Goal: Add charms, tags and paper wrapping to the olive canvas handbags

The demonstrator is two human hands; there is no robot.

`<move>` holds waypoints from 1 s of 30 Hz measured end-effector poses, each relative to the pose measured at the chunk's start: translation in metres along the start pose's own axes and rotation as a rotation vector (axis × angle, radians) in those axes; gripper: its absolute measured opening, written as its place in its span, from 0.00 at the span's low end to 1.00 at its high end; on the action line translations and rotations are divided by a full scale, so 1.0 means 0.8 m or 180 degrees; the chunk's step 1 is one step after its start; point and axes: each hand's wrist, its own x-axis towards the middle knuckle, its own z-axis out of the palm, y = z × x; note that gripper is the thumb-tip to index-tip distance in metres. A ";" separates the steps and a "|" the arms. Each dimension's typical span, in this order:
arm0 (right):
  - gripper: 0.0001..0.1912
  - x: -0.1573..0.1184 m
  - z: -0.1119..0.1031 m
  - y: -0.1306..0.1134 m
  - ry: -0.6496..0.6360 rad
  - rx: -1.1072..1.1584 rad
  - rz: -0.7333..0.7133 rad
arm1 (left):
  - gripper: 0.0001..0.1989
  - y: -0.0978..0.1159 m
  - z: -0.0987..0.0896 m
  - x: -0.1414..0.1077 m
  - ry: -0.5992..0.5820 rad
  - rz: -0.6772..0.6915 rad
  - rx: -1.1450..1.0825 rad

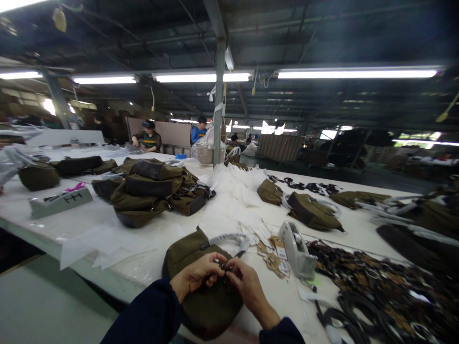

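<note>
An olive-green bag [211, 310] with a handle wrapped in white padding [229, 237] lies at the table's near edge. Over it, my left hand [202, 273] and my right hand [245, 282] meet with fingertips pinched. Between them is a small dark piece of hardware [223, 265], too small to make out fully. Both hands are closed on it, close against the bag's upper part. Just right of the bag lie brown paper tags [276, 255] with strings, beside a grey tape dispenser [297, 251].
Olive bags [150, 191] are piled across the table at left, with a second tape dispenser [62, 201] nearby. White sheets [107, 243] spread over the middle. Dark straps with metal rings [376, 286] heap at right. A post [219, 105] rises beyond; co-workers [148, 137] are at the far side.
</note>
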 end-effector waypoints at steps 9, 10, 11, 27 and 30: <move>0.09 0.006 0.011 0.017 -0.0009 -0.0047 -0.0516 | 0.27 0.002 -0.008 -0.002 -0.0111 -0.0144 -0.0149; 0.09 0.006 0.010 0.019 -0.0077 -0.0035 -0.0562 | 0.27 0.002 -0.009 -0.002 -0.0169 -0.0151 -0.0170; 0.09 0.007 0.010 0.021 -0.0133 -0.0036 -0.0591 | 0.27 0.001 -0.010 -0.002 -0.0202 -0.0157 -0.0183; 0.10 0.006 -0.005 0.012 -0.0131 -0.0096 0.0312 | 0.13 -0.009 0.002 0.003 0.0427 0.0326 0.0472; 0.08 0.010 -0.004 0.010 -0.0147 -0.0245 0.0378 | 0.13 -0.011 0.001 0.004 0.0416 0.0361 0.0514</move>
